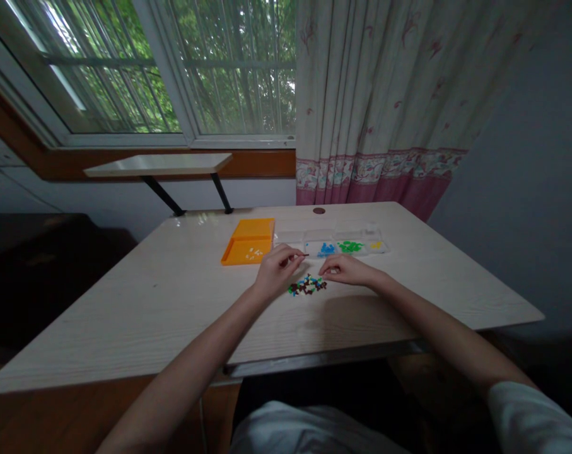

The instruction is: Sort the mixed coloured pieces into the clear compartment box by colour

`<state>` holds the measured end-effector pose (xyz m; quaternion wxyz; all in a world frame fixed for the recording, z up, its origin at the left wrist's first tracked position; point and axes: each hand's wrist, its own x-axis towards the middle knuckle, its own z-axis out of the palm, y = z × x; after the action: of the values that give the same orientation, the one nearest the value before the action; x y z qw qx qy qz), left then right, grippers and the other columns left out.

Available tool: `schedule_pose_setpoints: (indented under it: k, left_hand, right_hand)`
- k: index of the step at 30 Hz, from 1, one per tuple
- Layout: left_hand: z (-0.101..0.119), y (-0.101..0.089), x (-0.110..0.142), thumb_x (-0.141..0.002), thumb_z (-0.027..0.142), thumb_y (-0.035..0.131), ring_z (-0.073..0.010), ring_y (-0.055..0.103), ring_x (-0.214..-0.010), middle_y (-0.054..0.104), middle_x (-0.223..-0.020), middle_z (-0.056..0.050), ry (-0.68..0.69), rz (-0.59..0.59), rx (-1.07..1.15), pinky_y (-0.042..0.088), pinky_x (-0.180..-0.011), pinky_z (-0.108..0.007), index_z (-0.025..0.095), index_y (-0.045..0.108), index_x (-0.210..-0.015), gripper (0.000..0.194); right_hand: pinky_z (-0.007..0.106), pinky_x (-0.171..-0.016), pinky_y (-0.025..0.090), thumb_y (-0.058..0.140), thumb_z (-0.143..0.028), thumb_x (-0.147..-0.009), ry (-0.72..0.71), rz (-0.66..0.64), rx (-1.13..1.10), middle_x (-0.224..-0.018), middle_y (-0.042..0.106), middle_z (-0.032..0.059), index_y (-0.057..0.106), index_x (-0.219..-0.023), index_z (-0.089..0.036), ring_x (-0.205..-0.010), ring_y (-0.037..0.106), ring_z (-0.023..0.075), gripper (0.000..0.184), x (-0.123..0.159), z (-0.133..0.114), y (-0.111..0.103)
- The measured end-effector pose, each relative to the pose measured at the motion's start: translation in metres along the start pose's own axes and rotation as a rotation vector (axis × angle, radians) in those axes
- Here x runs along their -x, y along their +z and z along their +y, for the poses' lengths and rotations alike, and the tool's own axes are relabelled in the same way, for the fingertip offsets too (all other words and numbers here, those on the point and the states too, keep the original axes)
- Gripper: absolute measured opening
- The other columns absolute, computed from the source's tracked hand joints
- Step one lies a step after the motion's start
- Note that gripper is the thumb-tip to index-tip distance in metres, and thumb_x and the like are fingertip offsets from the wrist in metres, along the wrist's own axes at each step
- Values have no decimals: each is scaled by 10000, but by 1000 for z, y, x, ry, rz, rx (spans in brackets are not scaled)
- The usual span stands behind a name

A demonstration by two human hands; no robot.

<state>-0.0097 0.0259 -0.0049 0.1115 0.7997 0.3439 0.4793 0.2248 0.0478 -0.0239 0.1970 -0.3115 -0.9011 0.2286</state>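
Observation:
A loose pile of tiny pieces point(308, 285), mostly dark brown with some green, blue and white, lies on the table between and just in front of my hands. My left hand point(277, 268) is pinched, with a small dark brown piece point(305, 255) sticking out from its fingertips above the pile. On the other side, my right hand point(346, 270) hovers at the pile's right edge with its fingers pressed together; whatever they hold is too small to see. Behind the hands sits a clear compartment tray point(380, 234) with blue pieces point(326, 249), green pieces point(350, 246) and yellow pieces point(376, 245) in separate sections.
An orange open case point(251, 228) with white pieces point(254, 253) stands left of the clear tray. The pale wooden table point(181, 302) has a raised shelf point(157, 164) at its back left. A curtain point(361, 126) hangs behind, beside the window.

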Motion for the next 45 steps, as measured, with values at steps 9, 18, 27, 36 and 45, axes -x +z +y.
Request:
schedule_pose_setpoints:
  k: [9, 18, 27, 36, 45]
  left_hand:
    - [-25, -1, -6, -788, 295, 559, -113, 506, -608, 594, -698, -26, -193, 77, -119, 393, -569, -223, 158, 657, -790, 168]
    - [-60, -4, -8, -779, 332, 544, -157, 555, -694, 626, -759, -41, -478, 12, -405, 383, -617, -246, 166, 676, -823, 216]
    - [-36, 4, -3, -789, 329, 564, -131, 538, -683, 605, -760, -31, -191, -136, -225, 408, -648, -235, 170, 661, -850, 196]
    - [-8, 13, 3, -808, 370, 549, -125, 541, -709, 580, -769, -26, 23, -291, -175, 405, -641, -230, 175, 644, -835, 218]
    - [-9, 10, 3, -826, 312, 530, -118, 531, -698, 572, -785, -31, 57, -282, -143, 408, -627, -222, 173, 635, -856, 177]
  right_hand:
    - [221, -653, 421, 544, -227, -803, 6, -41, 0, -801, 660, 57, 681, -837, -144, -712, 578, 132, 164, -1, -4, 1]
    - [211, -577, 369, 500, -295, -846, 65, 83, 44, -709, 589, 23, 618, -843, -152, -605, 494, 113, 186, -1, 2, 8]
    - [229, -678, 389, 468, -282, -876, -26, 354, 212, -831, 607, 45, 587, -888, -174, -738, 537, 131, 161, -2, -13, 6]
    - [222, -647, 394, 468, -289, -877, -85, 372, 327, -825, 618, 46, 587, -904, -173, -726, 559, 131, 169, -7, -22, 20]
    - [230, -667, 413, 471, -337, -878, -98, 396, 280, -816, 622, 48, 604, -931, -185, -744, 565, 136, 209, -7, -19, 19]
